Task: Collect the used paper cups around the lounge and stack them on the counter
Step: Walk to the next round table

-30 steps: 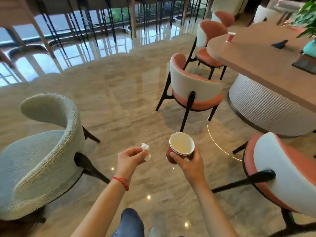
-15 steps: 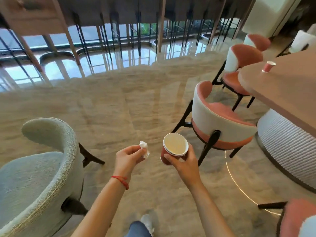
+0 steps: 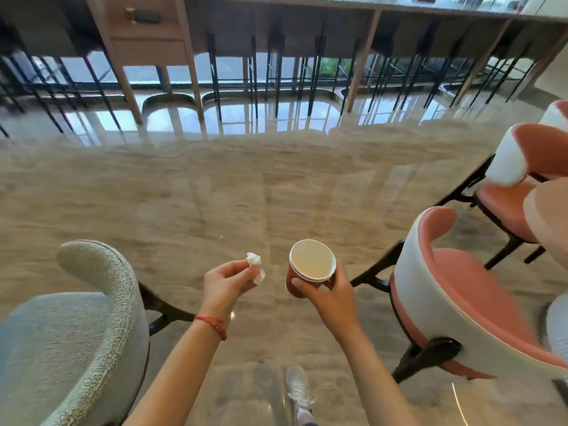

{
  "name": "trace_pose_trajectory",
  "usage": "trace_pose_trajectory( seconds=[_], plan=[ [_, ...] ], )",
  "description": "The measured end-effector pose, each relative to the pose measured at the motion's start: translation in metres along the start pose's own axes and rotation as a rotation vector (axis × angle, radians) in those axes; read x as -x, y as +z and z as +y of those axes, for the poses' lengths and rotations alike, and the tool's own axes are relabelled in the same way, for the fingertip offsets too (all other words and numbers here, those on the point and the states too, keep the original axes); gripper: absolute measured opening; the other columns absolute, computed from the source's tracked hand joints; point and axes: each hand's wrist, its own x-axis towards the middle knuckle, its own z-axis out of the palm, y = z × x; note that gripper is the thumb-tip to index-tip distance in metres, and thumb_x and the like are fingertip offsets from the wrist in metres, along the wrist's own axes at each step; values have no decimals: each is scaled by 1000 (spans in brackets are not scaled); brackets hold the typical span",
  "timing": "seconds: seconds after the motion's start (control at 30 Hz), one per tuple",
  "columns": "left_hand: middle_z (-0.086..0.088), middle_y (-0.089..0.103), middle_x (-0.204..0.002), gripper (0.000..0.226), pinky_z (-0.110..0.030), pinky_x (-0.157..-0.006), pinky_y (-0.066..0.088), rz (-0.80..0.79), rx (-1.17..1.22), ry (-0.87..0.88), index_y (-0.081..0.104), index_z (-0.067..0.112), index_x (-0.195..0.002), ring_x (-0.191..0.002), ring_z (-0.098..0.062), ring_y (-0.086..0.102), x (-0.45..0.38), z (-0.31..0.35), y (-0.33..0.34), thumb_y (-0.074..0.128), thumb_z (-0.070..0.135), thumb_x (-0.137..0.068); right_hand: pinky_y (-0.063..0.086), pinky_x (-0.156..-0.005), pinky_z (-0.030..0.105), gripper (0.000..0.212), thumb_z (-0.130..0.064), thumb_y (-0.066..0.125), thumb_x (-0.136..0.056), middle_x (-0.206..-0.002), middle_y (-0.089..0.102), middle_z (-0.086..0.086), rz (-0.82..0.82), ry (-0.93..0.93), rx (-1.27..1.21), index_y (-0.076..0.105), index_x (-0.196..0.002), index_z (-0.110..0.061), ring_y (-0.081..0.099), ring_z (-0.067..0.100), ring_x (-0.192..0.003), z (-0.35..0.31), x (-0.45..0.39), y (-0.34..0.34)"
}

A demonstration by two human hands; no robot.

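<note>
The fingers [image 3: 299, 284] of the right hand [image 3: 333, 298] are curled round the red paper cups [image 3: 309, 267], and the double rim at the mouth suggests two cups nested one inside the other, held a little right of centre in the view, mouth up and tilted toward the camera. The fingers of the left hand [image 3: 226, 282] pinch a small crumpled white tissue [image 3: 255, 265], just at nine o'clock from the cups and apart from them.

Taking the scene from the largest thing down: the polished stone floor [image 3: 215, 195] fills the middle of the view. Along the twelve o'clock edge runs a long wooden table [image 3: 338, 7] with dark stools [image 3: 310, 72] tucked beneath it, well apart from the hands. At eight o'clock stands a pale grey armchair [image 3: 76, 333]; at four o'clock a pink and white chair [image 3: 455, 296], with a second like it [image 3: 528, 179] at two o'clock. A red cord bracelet [image 3: 213, 324] circles the left wrist, and a white shoe [image 3: 299, 388] shows at six o'clock.

As a judgement, the task looks partly done: cups are gathered in hand, yet none is set down on a table. No loose cups show in this view, so whether more remain elsewhere in the lounge cannot be told. Left to do: carry the cups across and stand them as a stack; the tissue probably needs a bin.
</note>
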Motion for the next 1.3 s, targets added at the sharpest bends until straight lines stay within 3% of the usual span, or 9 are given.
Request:
trace_pose_trajectory(
  seconds=[0.27,0.53,0.73,0.93,1.13,1.3],
  plan=[
    [-1,72,-64,5,-15,-58,52,136,54,24,73,7,-79,-64,-8,68,-100,21,53,73,5,-74,44,-71,3,59,-12,85,-64,-95,64,-37,-151,-64,-2,51,-103,-41,59,-14,-90,-4,-142,-4],
    [1,69,-58,7,-17,-58,53,261,117,53,71,3,-82,-58,-8,66,-176,47,71,69,-2,-76,47,-75,8,58,-14,85,-64,-94,66,-24,-287,-67,14,52,-105,-39,61,-10,-90,-13,-251,29],
    [0,69,-61,3,-17,-60,53,354,190,77,72,4,-77,-62,-10,67,-252,74,45,72,4,-75,46,-75,9,63,-14,85,-64,-103,66,-16,-381,-68,-1,53,-115,-29,61,-9,-92,-16,-330,93],
    [3,69,-62,4,-17,-61,54,420,257,125,71,2,-80,-60,-8,65,-343,121,-6,71,1,-75,46,-75,9,61,-14,86,-64,-104,65,-17,-453,-109,3,51,-110,-36,61,-9,-93,-33,-409,184],
    [1,68,-63,3,-18,-61,54,483,320,164,73,5,-76,-60,-9,65,-416,171,-60,71,3,-74,47,-77,10,62,-39,82,-54,-100,65,-29,-542,-109,28,53,-109,-38,62,-6,-94,-62,-475,269],
    [2,70,-62,6,-16,-59,53,574,381,180,71,2,-81,-59,-7,66,-459,191,-89,68,-2,-77,46,-74,8,55,-12,85,-65,-96,66,-25,-619,-154,56,54,-102,-39,62,-8,-90,-70,-521,324]
  ],
)
